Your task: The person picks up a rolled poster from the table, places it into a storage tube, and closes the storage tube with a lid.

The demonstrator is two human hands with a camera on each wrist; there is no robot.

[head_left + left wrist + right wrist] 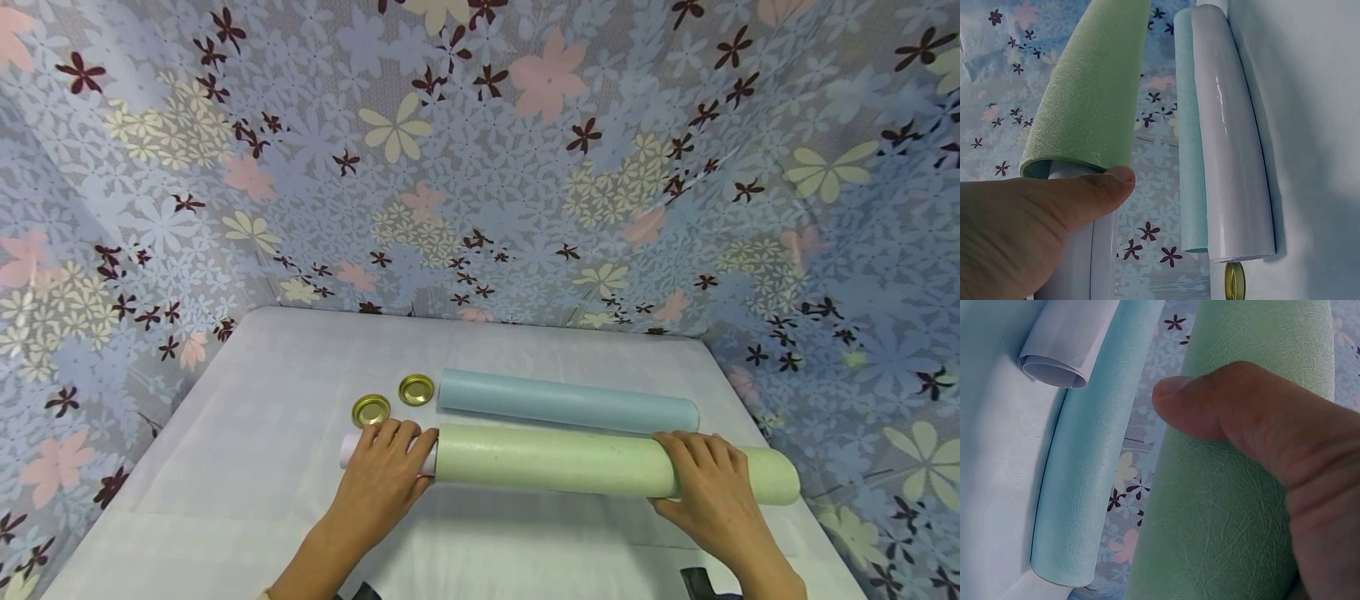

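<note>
A textured light-green tube (551,461) lies sideways between both hands, its left end open. A rolled sheet of white paper (350,450) sits partly inside it, with a short length sticking out on the left. My left hand (386,471) grips this roll right at the tube's mouth, thumb tip at the rim in the left wrist view. My right hand (705,483) holds the tube near its right end, thumb laid across it. Beyond lies a light-blue tube (562,400). Beside that, a second white paper roll (1229,137) shows in the wrist views; the green tube hides it from the head view.
Two gold-coloured round lids, a nearer lid (371,410) and a farther lid (416,389), lie left of the blue tube. A white cloth covers the table (225,450). Flower-patterned fabric (465,167) hangs behind and along the sides.
</note>
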